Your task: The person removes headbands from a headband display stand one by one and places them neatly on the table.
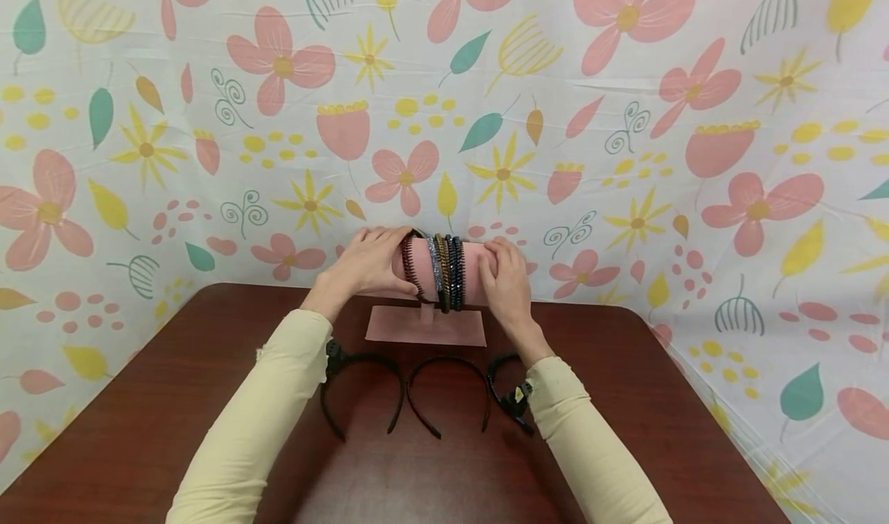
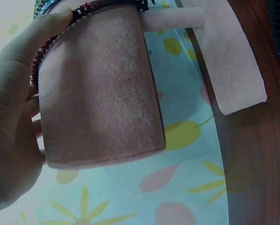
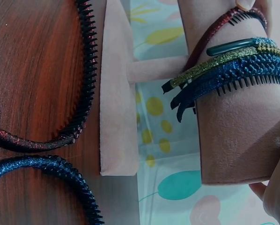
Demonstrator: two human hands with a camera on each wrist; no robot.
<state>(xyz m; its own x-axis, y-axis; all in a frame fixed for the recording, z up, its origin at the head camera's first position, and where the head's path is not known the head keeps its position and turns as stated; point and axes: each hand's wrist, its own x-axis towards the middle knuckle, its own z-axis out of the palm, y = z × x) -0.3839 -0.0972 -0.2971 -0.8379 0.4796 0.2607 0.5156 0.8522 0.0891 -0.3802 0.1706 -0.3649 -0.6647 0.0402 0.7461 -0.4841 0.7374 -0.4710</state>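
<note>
- The dark red-brown, wood-look surface (image 1: 430, 478) spreads beneath everything, its far edge near the stand.
- The pink, fabric-covered cylinder (image 2: 102, 84) sits on its stem above a flat pink rectangular base (image 1: 396, 327); its long axis runs left to right before the person, 1 end at each hand.
- The left hand (image 1: 366, 263) wraps the left end, thumb pressing the dark red headband onto the cylinder, fingers behind.
- The right hand (image 1: 512, 289) grips the right end, bent fingers against the pink fabric, holding no headband.
- 3 dark, arched headbands (image 1: 447, 359) lie in a row nearer the person, open ends this way; the right wrist partly hides 1.
- The glittery blue, gold and dark headband cluster (image 1: 445, 277) straddles the cylinder's middle, between the hands.
- The dark red, beaded, toothed headband (image 3: 212, 33) crosses that axis left of the cluster, bare pink between them; the left hand is nearer, touching it. That sideways gap seems the relation that counts.
</note>
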